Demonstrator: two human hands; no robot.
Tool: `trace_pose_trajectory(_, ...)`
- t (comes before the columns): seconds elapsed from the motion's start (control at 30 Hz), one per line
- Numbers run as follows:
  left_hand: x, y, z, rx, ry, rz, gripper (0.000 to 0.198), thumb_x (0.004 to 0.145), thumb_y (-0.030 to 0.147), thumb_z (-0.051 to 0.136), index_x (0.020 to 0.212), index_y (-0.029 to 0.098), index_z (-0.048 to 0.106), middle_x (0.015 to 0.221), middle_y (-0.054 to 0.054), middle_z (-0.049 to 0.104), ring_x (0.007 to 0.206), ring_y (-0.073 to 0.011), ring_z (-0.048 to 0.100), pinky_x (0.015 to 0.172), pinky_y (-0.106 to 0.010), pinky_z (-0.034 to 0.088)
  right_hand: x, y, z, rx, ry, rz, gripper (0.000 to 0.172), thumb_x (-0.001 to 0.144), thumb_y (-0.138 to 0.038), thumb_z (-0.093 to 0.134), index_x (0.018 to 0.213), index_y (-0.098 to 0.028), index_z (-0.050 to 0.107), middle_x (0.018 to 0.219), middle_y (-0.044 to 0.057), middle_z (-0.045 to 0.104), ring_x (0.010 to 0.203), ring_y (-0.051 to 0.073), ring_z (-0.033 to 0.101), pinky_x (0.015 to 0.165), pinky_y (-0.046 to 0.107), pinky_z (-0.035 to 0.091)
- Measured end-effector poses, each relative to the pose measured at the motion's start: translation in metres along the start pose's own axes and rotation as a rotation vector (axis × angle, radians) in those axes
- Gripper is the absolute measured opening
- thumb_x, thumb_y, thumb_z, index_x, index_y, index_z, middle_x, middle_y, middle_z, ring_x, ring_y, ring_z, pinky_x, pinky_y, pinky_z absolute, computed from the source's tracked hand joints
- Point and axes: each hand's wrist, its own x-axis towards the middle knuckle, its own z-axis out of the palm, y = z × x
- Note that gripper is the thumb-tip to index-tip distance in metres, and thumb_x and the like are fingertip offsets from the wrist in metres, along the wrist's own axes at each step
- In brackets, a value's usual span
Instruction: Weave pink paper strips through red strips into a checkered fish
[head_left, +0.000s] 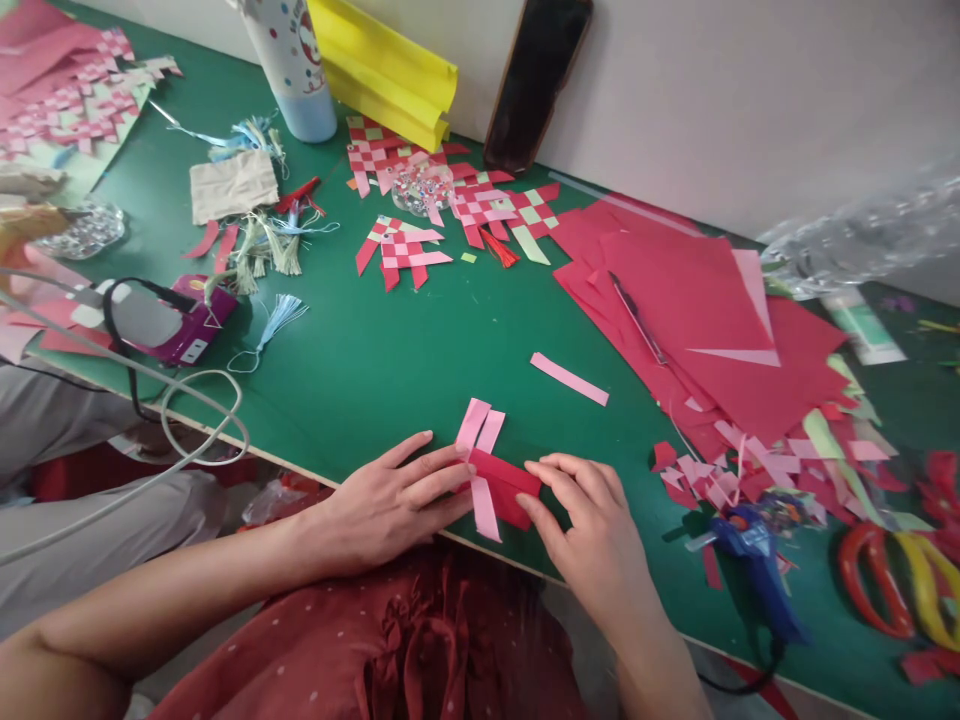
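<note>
Near the table's front edge lie pink paper strips (475,428) crossed with red paper strips (510,480). My left hand (386,500) lies flat with fingers stretched out, its fingertips pressing on the left side of the crossing. My right hand (589,520) pinches the right ends of the red strips between thumb and forefinger. The lower pink end (486,515) sticks out toward me. Apart from these, a single pink strip (570,378) rests up and to the right. How the strips interlace under my left fingers is hidden.
Woven paper fish (405,248) and a gem dish (422,188) lie farther back. Right are red paper sheets (682,310), scraps, a blue glue gun (757,560) and scissors (874,580). Left are tassels (277,318), a purple box (196,320) and a cable (202,458). Someone sits left.
</note>
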Motion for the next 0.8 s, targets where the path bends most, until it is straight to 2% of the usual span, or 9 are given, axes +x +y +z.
trace_pose_trajectory(0.17,0.001,0.0,-0.002,-0.003,0.031,0.003,0.034,0.099,0.025,0.05,0.133,0.023,0.055,0.145,-0.008,0.048,0.141,-0.0257,0.039,0.121,-0.051,0.026,0.002,-0.007,0.0,0.017,-0.022,0.061,0.019,0.094,-0.032,0.057,0.104,-0.021,0.068,0.105,0.009,0.064,0.101,0.027,0.056,0.089,0.046,0.05)
trace_pose_trajectory(0.33,0.002,0.001,-0.007,0.024,0.082,-0.004,0.044,0.099,0.02,0.048,0.144,0.02,0.046,0.141,-0.011,0.05,0.139,-0.0266,0.043,0.121,-0.05,0.027,0.006,-0.009,-0.001,0.044,-0.019,0.075,0.016,0.094,-0.032,0.057,0.099,-0.021,0.067,0.103,0.009,0.064,0.098,0.027,0.056,0.087,0.047,0.049)
trace_pose_trajectory(0.53,0.002,0.001,-0.007,0.049,0.044,-0.002,0.046,0.1,0.02,0.045,0.146,0.021,0.042,0.148,-0.016,0.044,0.141,-0.0259,0.039,0.118,-0.051,0.031,0.01,-0.009,-0.001,0.049,0.015,-0.037,0.014,0.095,-0.024,0.057,0.098,-0.019,0.069,0.099,0.008,0.065,0.094,0.022,0.058,0.086,0.04,0.051)
trace_pose_trajectory(0.67,0.002,0.001,-0.007,0.066,0.023,0.003,0.046,0.101,0.022,0.045,0.147,0.019,0.04,0.149,-0.021,0.042,0.142,-0.0276,0.039,0.115,-0.052,0.036,0.012,-0.011,-0.002,0.066,0.093,-0.089,0.013,0.093,-0.019,0.06,0.101,-0.02,0.071,0.1,0.008,0.063,0.09,0.019,0.061,0.081,0.033,0.053)
trace_pose_trajectory(0.8,0.003,0.0,-0.008,0.063,0.007,0.007,0.045,0.101,0.023,0.045,0.146,0.021,0.042,0.154,-0.016,0.038,0.142,-0.027,0.038,0.116,-0.051,0.034,0.015,-0.014,-0.001,0.164,0.153,-0.071,0.014,0.093,-0.016,0.061,0.102,-0.021,0.07,0.1,0.005,0.063,0.087,0.015,0.065,0.076,0.026,0.054)
